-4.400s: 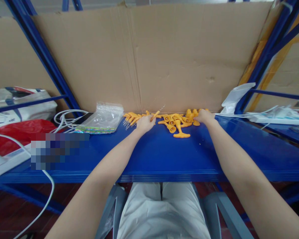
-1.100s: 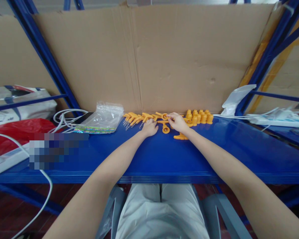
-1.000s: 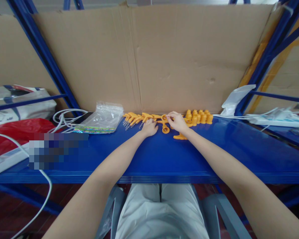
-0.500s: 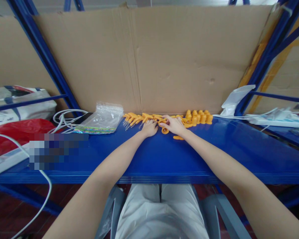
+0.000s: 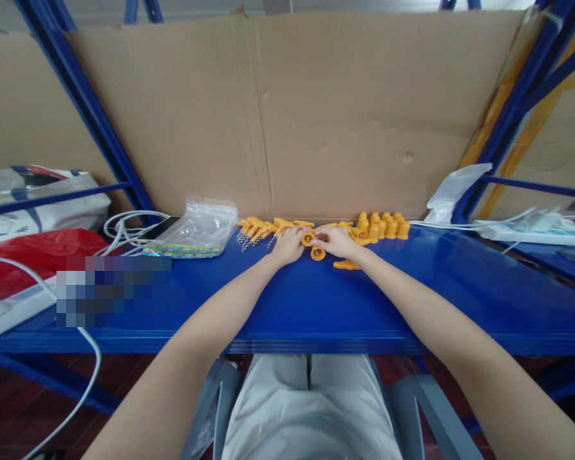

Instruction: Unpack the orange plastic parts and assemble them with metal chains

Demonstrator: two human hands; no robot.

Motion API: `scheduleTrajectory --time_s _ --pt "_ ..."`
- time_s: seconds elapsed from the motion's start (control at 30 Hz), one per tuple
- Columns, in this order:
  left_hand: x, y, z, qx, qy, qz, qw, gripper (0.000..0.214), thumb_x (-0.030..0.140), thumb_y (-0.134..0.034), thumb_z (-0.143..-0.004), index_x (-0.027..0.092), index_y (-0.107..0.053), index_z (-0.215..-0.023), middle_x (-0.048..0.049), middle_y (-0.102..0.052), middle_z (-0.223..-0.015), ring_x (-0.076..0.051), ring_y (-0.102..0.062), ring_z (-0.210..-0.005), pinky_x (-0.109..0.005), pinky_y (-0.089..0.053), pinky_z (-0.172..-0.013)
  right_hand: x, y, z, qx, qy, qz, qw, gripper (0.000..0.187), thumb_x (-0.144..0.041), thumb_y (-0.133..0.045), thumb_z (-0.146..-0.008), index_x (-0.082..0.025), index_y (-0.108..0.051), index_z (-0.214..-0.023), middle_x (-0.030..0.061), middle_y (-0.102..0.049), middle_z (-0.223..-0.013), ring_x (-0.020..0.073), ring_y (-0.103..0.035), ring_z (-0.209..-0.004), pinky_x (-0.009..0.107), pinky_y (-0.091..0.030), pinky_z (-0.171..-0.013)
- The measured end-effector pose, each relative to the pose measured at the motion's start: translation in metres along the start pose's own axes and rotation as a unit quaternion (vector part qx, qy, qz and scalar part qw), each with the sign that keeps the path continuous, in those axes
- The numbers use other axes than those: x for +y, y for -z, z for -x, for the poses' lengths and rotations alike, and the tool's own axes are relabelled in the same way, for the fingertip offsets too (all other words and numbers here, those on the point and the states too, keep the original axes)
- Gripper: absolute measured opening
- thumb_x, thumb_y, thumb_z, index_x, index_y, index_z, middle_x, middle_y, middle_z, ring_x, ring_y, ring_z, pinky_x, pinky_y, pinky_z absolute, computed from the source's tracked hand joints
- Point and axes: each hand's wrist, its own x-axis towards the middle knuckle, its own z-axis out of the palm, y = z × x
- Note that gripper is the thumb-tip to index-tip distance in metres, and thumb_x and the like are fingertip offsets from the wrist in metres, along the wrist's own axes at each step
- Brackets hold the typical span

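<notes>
Two bare hands work close together above the blue worktop [image 5: 287, 306], near the foot of an upright cardboard sheet [image 5: 326, 128]. One flared yellow piece [image 5: 307, 239], its round mouth facing the viewer, lies between the fingers of the left hand [image 5: 288, 246] and the thumb of the right hand [image 5: 339, 243]. Both hands are partly curled — whether either grips the piece cannot be told at this size. A second flared piece [image 5: 318, 253] lies just below the first, nearer the person. Left of the left hand: yellow handles [image 5: 255, 228] in a row, several with bare metal spirals [image 5: 244, 240]. Right of the right hand: yellow caps [image 5: 384, 227] standing upright in a group. Another yellow handle [image 5: 345, 264] is partly covered by the right wrist. Farther left: clear plastic bags [image 5: 201, 223], stacked — then white cables [image 5: 124, 221].
</notes>
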Motion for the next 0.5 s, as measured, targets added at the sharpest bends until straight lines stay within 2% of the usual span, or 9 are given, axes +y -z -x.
scheduleTrajectory --time_s 0.1,0.17,0.33,0.4,0.5 --pt "0.001 0.001 0.000 0.014 -0.027 0.024 0.999 0.047 0.025 -0.047 -0.097 0.026 -0.055 -0.143 -0.0104 -0.057 -0.145 -0.028 -0.055 -0.130 -0.047 -0.041 -0.109 0.002 -0.001 0.000 0.025 0.019 -0.017 0.999 0.017 -0.026 -0.056 -0.093 -0.019 -0.071 -0.100 0.0060 -0.076 -0.092 0.0205 -0.069 -0.085 0.035 -0.048 -0.084" --pt "0.003 0.002 0.000 0.022 -0.037 0.033 0.999 0.046 0.025 -0.050 -0.096 0.026 -0.055 -0.142 -0.0111 -0.057 -0.144 -0.028 -0.055 -0.130 -0.046 -0.042 -0.108 0.001 -0.002 -0.001 0.051 0.040 0.000 0.998 0.018 -0.021 -0.051 -0.094 -0.020 -0.069 -0.098 0.0055 -0.075 -0.090 0.0204 -0.068 -0.084 0.038 -0.046 -0.090" --pt "0.007 0.009 -0.001 0.070 -0.033 0.031 0.997 0.042 0.014 -0.050 -0.090 0.024 -0.063 -0.130 -0.0105 -0.058 -0.146 -0.029 -0.052 -0.134 -0.048 -0.040 -0.108 -0.004 0.005 0.002 0.103 0.155 0.087 0.979 0.028 -0.014 -0.041 -0.093 -0.020 -0.066 -0.105 0.0090 -0.073 -0.101 0.0231 -0.066 -0.096 0.050 -0.032 -0.109" --pt "0.006 0.012 -0.002 0.092 -0.024 0.032 0.995 0.040 0.011 -0.048 -0.089 0.023 -0.064 -0.123 -0.0101 -0.062 -0.141 -0.029 -0.054 -0.132 -0.050 -0.039 -0.109 -0.004 0.011 0.003 0.116 0.188 0.110 0.969 0.031 -0.013 -0.038 -0.095 -0.020 -0.065 -0.109 0.0099 -0.073 -0.104 0.0232 -0.065 -0.098 0.051 -0.029 -0.112" --pt "0.003 0.019 -0.005 0.106 -0.018 0.022 0.994 0.032 0.010 -0.045 -0.089 0.022 -0.067 -0.109 -0.0093 -0.071 -0.125 -0.026 -0.060 -0.122 -0.050 -0.035 -0.112 0.003 0.022 0.003 0.133 0.201 0.130 0.962 0.034 -0.012 -0.036 -0.095 -0.021 -0.064 -0.111 0.0098 -0.073 -0.103 0.0233 -0.065 -0.098 0.051 -0.026 -0.113"
